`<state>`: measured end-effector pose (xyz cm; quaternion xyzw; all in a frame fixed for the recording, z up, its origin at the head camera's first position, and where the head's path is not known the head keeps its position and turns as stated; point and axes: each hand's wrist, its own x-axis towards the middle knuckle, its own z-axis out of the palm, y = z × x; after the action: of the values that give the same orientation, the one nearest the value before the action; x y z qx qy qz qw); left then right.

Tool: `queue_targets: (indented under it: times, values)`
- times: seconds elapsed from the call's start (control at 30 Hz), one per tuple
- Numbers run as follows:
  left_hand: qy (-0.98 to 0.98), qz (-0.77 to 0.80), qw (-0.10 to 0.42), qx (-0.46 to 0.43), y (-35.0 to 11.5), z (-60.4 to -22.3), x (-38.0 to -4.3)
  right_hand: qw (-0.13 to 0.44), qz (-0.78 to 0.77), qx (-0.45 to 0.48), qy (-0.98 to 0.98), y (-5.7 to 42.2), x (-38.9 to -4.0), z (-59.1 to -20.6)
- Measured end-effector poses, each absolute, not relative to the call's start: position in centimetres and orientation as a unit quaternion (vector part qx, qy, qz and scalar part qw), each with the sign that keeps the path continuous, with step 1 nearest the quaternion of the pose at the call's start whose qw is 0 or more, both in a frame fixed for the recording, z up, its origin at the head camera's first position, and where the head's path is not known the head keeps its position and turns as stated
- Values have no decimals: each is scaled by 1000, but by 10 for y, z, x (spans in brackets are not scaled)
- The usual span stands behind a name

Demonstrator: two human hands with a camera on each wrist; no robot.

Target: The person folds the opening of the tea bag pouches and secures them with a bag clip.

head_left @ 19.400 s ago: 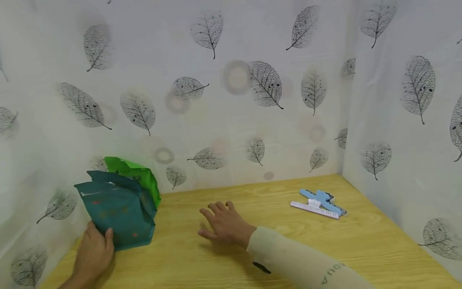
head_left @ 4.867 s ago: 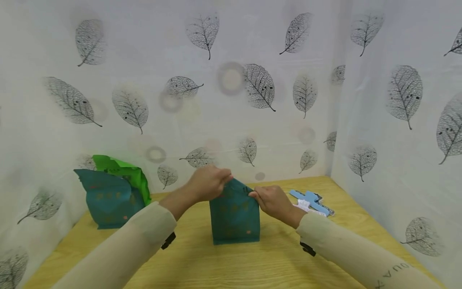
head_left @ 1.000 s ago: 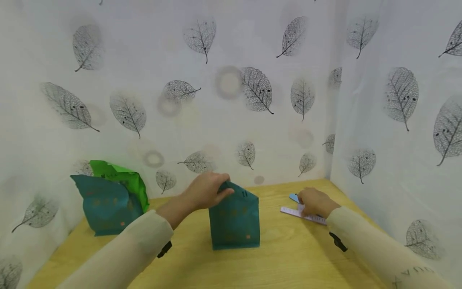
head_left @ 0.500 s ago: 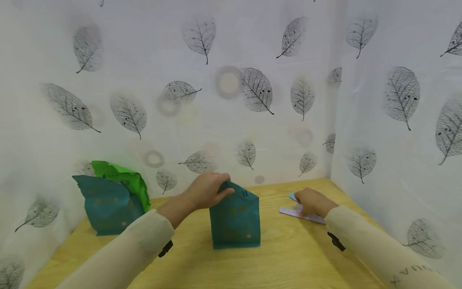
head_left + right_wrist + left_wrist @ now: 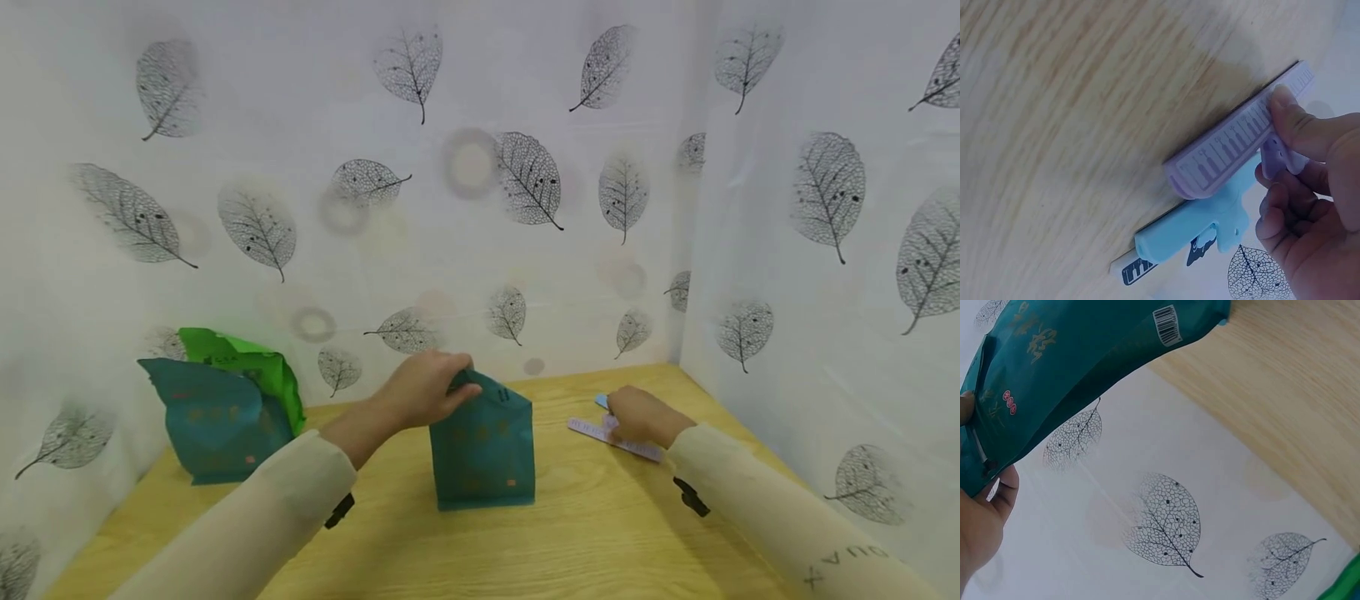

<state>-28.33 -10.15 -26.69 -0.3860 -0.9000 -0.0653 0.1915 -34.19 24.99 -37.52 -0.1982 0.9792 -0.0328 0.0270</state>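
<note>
My left hand grips the folded top corner of a dark teal packaging bag, which stands upright on the table. In the left wrist view the thumb lies on the near face of that teal bag, with fingers behind it. At the right, my right hand pinches a long lilac bag clip. The right wrist view shows the thumb on the bar of the lilac clip and the fingers by its handle. Under it lies a light blue bag clip, with a dark-and-white clip beyond.
A second teal bag stands at the table's left, in front of a bright green bag. A leaf-printed white curtain encloses the back and sides of the wooden table.
Earlier both hands held the teal bag's top; my right hand has since gone to the clips. In the last half second the lilac clip shifts slightly left. The left hand keeps its hold.
</note>
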Motion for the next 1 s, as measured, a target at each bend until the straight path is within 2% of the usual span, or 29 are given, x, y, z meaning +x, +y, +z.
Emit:
queue_targets:
  times: [0.33, 0.53, 0.73, 1.0]
  values:
    - [-898, -65, 198, -387, -102, -266, -282, -38, -3, -233, 972, 246, -339, -390]
    - [-896, -60, 199, -393, -102, -266, -283, 10, -57, -198, 979, 240, -341, -384]
    - [-896, -63, 196, -393, -102, -268, -282, 38, -45, -228, 972, 236, -343, -382]
    - [-894, -61, 200, -396, -102, -268, -284, 6, -42, -261, 964, 228, -343, -369]
